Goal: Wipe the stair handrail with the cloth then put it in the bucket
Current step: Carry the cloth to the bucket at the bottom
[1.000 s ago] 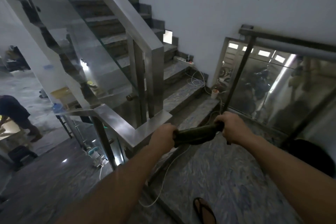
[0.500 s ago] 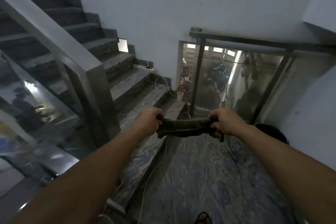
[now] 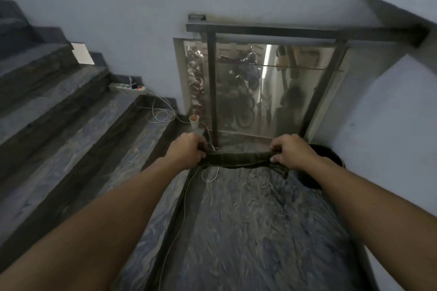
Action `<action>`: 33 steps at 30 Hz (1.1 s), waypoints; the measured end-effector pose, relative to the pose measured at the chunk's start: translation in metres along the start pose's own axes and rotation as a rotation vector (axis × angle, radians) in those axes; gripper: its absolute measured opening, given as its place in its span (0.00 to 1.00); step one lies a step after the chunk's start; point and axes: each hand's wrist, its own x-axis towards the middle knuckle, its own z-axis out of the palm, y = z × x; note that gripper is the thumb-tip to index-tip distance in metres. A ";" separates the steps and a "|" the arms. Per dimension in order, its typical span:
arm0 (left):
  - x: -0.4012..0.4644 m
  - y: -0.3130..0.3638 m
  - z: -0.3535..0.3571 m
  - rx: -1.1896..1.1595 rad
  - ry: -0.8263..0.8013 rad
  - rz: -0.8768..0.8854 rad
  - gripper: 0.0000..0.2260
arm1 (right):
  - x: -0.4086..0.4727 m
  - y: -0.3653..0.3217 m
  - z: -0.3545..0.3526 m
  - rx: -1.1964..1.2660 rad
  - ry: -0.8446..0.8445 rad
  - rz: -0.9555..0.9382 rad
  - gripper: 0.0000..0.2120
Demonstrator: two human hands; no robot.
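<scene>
We grip cloth [image 3: 238,159] taut at frame centre: left hand [image 3: 186,151] fisted on one end, right hand [image 3: 289,150] pinching other. Dark bucket [image 3: 331,156] sits centre right, just beyond right wrist. We judge wiping done; drop into bucket remains.

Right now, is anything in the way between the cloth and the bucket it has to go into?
Nothing visible. The cloth is stretched between the left hand and right hand; the dark bucket sits on the floor just beyond the right hand, partly hidden by that forearm.
</scene>
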 end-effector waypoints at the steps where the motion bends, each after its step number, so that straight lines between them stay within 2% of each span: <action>1: 0.020 0.009 -0.005 0.014 -0.006 0.009 0.06 | 0.013 0.009 -0.009 0.003 -0.005 0.017 0.05; 13: 0.196 0.089 -0.035 0.014 -0.133 0.136 0.05 | 0.110 0.090 -0.090 0.058 -0.037 0.198 0.05; 22: 0.346 0.110 -0.016 -0.031 -0.296 0.305 0.05 | 0.197 0.143 -0.097 0.117 -0.026 0.421 0.08; 33: 0.485 0.174 0.050 0.095 -0.449 0.423 0.06 | 0.257 0.225 -0.082 0.233 -0.018 0.666 0.08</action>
